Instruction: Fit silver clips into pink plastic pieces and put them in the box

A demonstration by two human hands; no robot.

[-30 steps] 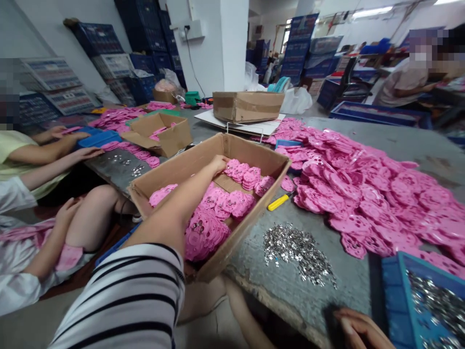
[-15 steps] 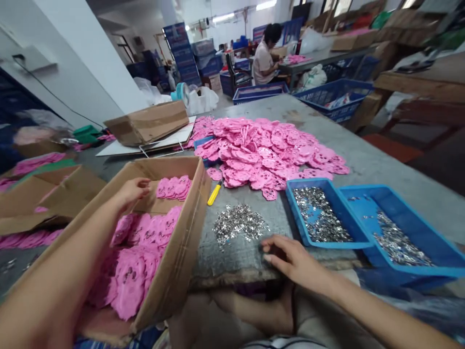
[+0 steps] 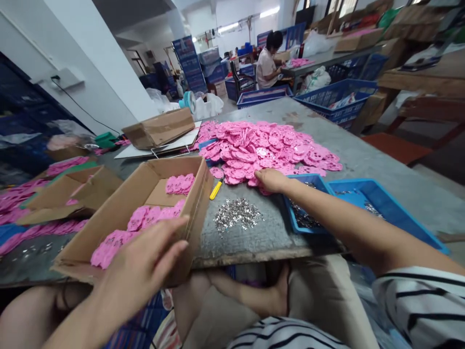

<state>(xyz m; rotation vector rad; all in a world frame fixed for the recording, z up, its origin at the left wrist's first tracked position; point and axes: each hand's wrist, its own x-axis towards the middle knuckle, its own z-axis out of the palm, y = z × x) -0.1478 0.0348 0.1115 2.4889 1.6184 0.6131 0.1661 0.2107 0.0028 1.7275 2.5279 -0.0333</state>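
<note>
My right hand (image 3: 271, 180) reaches across the grey table (image 3: 366, 169) and rests, fingers curled down, on the near edge of a large pile of flat pink plastic pieces (image 3: 269, 150). What those fingers hold, if anything, is hidden. My left hand (image 3: 145, 264) hovers open, fingers apart and empty, over the near corner of a cardboard box (image 3: 119, 208) that holds more pink pieces (image 3: 145, 218). A heap of small silver metal parts (image 3: 236, 215) lies on the table between the box and my right arm.
Two blue trays (image 3: 385, 203) with metal parts sit under and beyond my right forearm. A yellow-handled tool (image 3: 217, 189) lies by the box. Another open cardboard box (image 3: 72, 191) is at the left, a closed one (image 3: 160, 128) behind. A person sits at a far table (image 3: 267, 65).
My left hand pulled back out of the box toward me and opened. My right hand moved from the table's near edge forward onto the pink pile. The view steadied and shifted slightly.
</note>
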